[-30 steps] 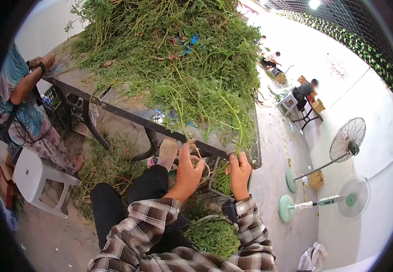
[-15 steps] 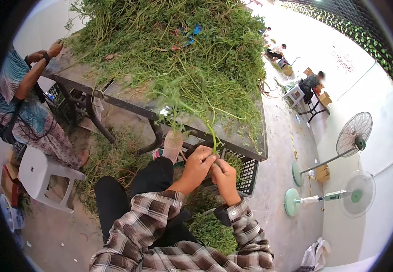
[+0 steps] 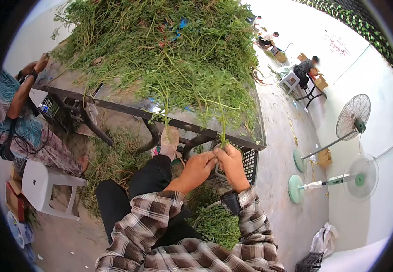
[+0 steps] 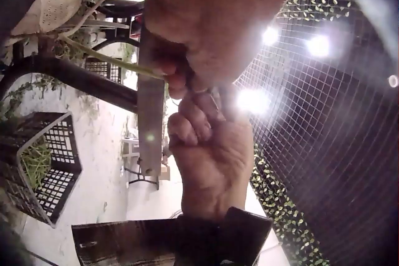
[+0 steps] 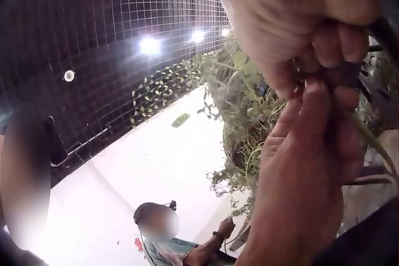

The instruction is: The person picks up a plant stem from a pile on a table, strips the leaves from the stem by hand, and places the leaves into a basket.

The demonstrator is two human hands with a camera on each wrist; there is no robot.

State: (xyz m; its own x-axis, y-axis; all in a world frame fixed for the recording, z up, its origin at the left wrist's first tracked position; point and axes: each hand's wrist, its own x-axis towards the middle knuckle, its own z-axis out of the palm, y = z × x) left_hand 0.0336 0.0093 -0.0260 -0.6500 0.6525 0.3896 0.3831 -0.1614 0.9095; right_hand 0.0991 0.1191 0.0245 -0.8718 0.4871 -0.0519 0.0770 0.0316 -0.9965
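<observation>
Student: What writing can be read?

Instructor: None with certainty. Red lettering point(image 3: 337, 44) marks the white wall point(image 3: 364, 68), too small to make out; the panel of the pale green fan point(image 3: 339, 179) is likewise illegible.

Student: And the hands?

Instructor: Fingertips meeting, the left hand point(image 3: 198, 167) and right hand point(image 3: 232, 164) pinch the lower end of a green stem point(image 3: 223, 129); its leafy end points toward the heaped greenery point(image 3: 160, 59).

Student: Where are the edges?

Instructor: The hands lie just before the near edge of the table point(image 3: 191, 126), close to its right corner. Beneath that corner stands a black crate point(image 3: 251, 164). Bare floor point(image 3: 275, 190) opens between table and fans.
</observation>
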